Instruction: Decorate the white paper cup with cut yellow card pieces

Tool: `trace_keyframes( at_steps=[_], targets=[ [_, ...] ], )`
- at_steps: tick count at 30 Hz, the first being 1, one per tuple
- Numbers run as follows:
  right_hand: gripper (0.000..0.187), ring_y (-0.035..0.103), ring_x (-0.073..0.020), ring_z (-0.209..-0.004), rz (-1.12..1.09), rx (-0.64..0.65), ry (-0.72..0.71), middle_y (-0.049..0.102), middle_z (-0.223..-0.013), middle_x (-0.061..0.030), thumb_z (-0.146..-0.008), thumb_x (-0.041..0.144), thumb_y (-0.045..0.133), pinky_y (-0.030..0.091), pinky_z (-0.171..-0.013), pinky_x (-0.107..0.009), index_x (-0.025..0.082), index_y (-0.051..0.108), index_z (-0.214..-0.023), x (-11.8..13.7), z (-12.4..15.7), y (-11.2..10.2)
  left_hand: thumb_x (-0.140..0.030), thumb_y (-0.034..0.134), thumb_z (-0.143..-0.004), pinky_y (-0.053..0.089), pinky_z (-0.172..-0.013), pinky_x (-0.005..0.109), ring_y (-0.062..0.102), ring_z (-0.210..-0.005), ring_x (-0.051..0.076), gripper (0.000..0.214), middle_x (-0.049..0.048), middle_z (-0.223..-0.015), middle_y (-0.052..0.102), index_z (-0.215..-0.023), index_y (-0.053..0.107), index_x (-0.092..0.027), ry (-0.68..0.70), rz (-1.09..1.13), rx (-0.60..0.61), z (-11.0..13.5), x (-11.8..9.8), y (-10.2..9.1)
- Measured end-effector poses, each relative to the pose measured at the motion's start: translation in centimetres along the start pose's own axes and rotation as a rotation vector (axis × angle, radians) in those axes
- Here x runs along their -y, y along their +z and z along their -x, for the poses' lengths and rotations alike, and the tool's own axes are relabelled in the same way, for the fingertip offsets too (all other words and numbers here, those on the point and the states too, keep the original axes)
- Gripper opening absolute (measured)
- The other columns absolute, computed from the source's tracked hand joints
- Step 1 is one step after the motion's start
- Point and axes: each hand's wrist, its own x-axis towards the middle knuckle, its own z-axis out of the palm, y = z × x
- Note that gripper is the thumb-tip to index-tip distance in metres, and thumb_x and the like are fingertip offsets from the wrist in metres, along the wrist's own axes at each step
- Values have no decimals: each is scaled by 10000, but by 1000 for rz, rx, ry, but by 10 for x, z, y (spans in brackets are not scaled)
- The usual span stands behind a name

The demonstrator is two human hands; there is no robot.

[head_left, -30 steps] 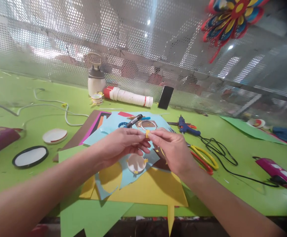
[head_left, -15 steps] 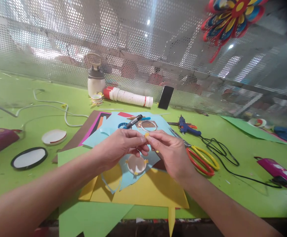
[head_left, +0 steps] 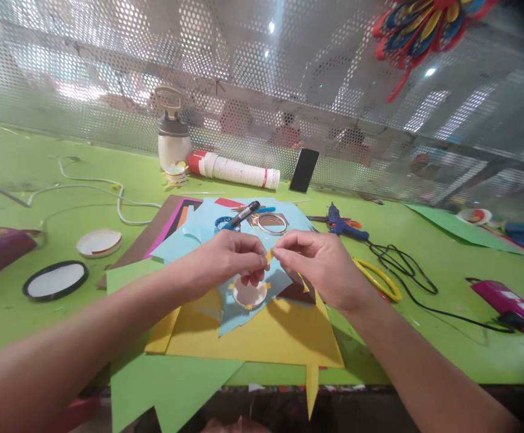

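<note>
Between my two hands is a small yellow paper piece, pinched from both sides. My left hand grips it with thumb and forefinger, the other fingers curled below. From the opposite side, the fingertips of my right hand close on it. Just under the hands lies a round white disc with small yellow tabs on its rim, resting on light blue paper. A yellow sheet spreads beneath that. Yellow-handled scissors lie beside my right wrist, partly hidden by it.
A blue glue gun with a black cord lies at the right. Behind the hands are a black marker and a blue tape roll. A phone, paper cups and a jug stand at the back.
My hands have drawn slightly apart, so more of the yellow paper piece shows between the fingertips. My right hand now covers more of the scissors. The view has tilted down a little.
</note>
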Motion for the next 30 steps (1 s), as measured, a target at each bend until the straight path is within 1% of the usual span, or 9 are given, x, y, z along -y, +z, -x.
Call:
trace_keyframes(
  at_steps=[5,9,12,15,19,21,23,26,30],
  targets=[
    [121,483,-100,-578,-37,-40,-3,573,-638,21,-789,277,661,388,-563,-253,167,664,-738,-2,-1,0,-241,563,-752,421,-647,311,544,-627,156,113,28,-655,619,-719,624,-152,4,-89,-15,1,-3,-2],
    [136,476,-86,-535,-201,-8,103,570,-619,27,-765,299,694,375,-508,-237,169,663,-737,-4,1,-2,-243,568,-683,436,-660,322,586,-748,207,189,54,-770,650,-843,627,-161,10,-233,-55,-2,-2,-18],
    [170,486,-82,-511,-245,42,211,568,-594,33,-720,314,732,397,-491,-231,163,654,-709,-5,6,-2,-233,591,-644,432,-692,311,588,-832,223,374,69,-925,653,-1011,636,-178,-35,-519,-15,-2,0,-31],
    [205,516,-92,-512,-254,64,323,573,-582,32,-706,347,732,419,-490,-235,166,637,-708,-8,11,-2,-269,646,-636,426,-701,299,600,-849,231,624,87,-1090,637,-1251,553,-224,-139,-709,58,4,-4,-34],
    [218,529,-89,-550,-183,102,320,586,-608,22,-715,359,718,408,-531,-228,154,644,-715,-17,18,-3,-440,698,-637,401,-864,388,557,-1069,338,828,148,-1252,583,-1385,427,-209,-165,-840,68,19,-8,-17],
    [221,536,-95,-572,-143,98,285,596,-619,14,-720,361,711,410,-558,-237,148,653,-728,-22,20,-2,-559,687,-626,356,-938,465,478,-1186,396,925,180,-1338,514,-1421,365,-213,-152,-946,20,27,-3,-3],
    [227,546,-103,-582,-161,86,269,616,-640,4,-716,365,710,423,-580,-251,146,653,-734,-26,22,-1,-610,665,-628,342,-949,513,430,-1228,426,985,213,-1356,479,-1447,300,-200,-118,-1038,-75,33,7,11],
    [229,562,-113,-591,-228,81,270,639,-659,-6,-708,368,712,441,-603,-269,148,650,-733,-30,23,1,-611,655,-644,326,-974,523,442,-1207,417,977,207,-1283,527,-1437,291,-172,-29,-1113,-179,38,24,25],
    [215,570,-120,-604,-244,87,270,651,-666,-17,-714,354,705,440,-614,-279,146,655,-732,-30,24,3,-464,613,-750,323,-988,502,444,-1205,380,764,173,-1295,526,-1401,330,-179,82,-1055,-230,36,37,29]
  ],
)
